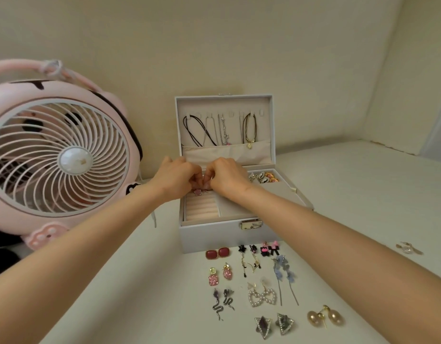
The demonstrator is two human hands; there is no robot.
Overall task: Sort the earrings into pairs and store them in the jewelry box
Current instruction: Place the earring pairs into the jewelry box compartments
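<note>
— Occlusion first: on my feed both hands show me their backs, so whatever the fingertips pinch is hidden.
— Same on mine. I see the left hand [176,178] and right hand [227,176] with fingers curled tight. Their tips meet mid-frame over the open jewelry box [227,235], above its ribbed left compartment.
— Holding anything?
— I cannot tell. A pink star earring [197,192] shows just under the left fingertips, touching or nearly so. A second small piece beside it is too blurred to name.
— And the rest?
— Earring pairs [224,252] lie in rows on the table [140,281] at lower centre, in front of the box. The right forearm hides the box's right front corner. At far left a pink fan [60,155] runs off the frame.
</note>
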